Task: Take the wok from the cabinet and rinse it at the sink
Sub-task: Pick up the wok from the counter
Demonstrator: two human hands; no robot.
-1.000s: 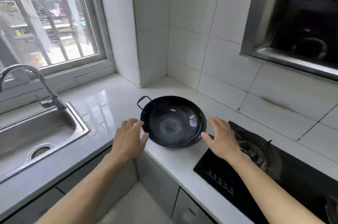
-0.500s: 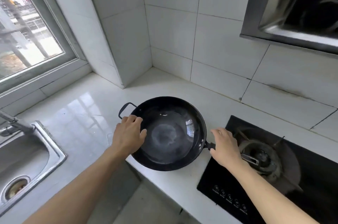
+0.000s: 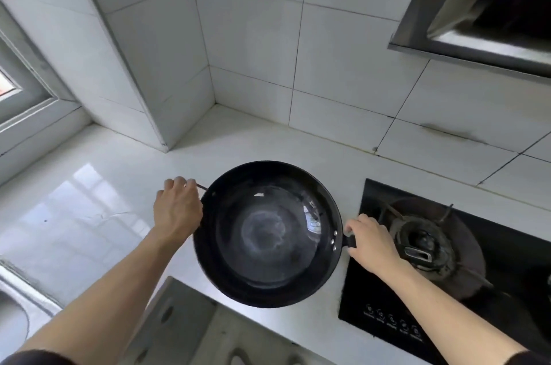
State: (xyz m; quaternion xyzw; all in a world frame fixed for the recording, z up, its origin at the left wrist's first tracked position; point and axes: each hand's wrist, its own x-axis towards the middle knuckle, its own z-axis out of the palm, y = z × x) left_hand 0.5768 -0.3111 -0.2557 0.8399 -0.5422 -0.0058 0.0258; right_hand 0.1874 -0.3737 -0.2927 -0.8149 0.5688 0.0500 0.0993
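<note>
Head view looks down on a black wok (image 3: 268, 233) held between two bare hands over the near edge of a white countertop (image 3: 98, 209). At the wok's left side the left hand (image 3: 178, 209) has its fingers curled round the small metal loop handle, a short piece of which shows just beyond the knuckles. At the wok's right side the right hand (image 3: 372, 242) is wrapped around the long dark handle where it meets the rim beside three rivets; the far end of that handle reaches out past the hand over the gas burner (image 3: 426, 245) of a black glass stove (image 3: 387, 314). Whether the wok's base touches the counter or is lifted cannot be told; its near rim overhangs the counter edge above a grey cabinet front (image 3: 179, 320). Far left shows a window frame (image 3: 32, 102), white wall tiles (image 3: 253, 45) rise behind, a steel range hood (image 3: 477, 6) hangs at upper right, and a steel sink rim (image 3: 18, 290) shows at lower left, well apart from the wok.
</note>
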